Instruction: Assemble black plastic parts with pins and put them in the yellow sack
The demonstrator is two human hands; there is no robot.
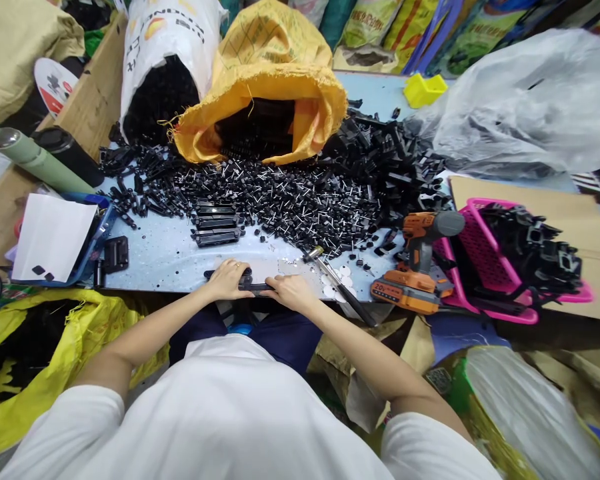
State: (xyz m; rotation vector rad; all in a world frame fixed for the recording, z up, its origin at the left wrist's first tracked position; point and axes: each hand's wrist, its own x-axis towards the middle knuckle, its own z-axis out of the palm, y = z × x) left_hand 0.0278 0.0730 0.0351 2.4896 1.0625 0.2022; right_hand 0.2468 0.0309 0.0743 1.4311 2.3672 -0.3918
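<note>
My left hand (229,279) and my right hand (293,291) both grip one long black plastic part (256,286) at the near edge of the pale blue table (170,257). The hands nearly touch, with the part bridging them. Just beyond lies a short stack of similar black parts (217,225). A wide heap of small black pieces with metal pins (300,197) covers the middle of the table.
A hammer (337,283) and an orange cordless drill (417,267) lie right of my hands. A pink basket (485,267) holds black parts. An open yellow sack (265,100) and a white sack (160,73) stand behind. A blue tray with white paper (55,237) sits left.
</note>
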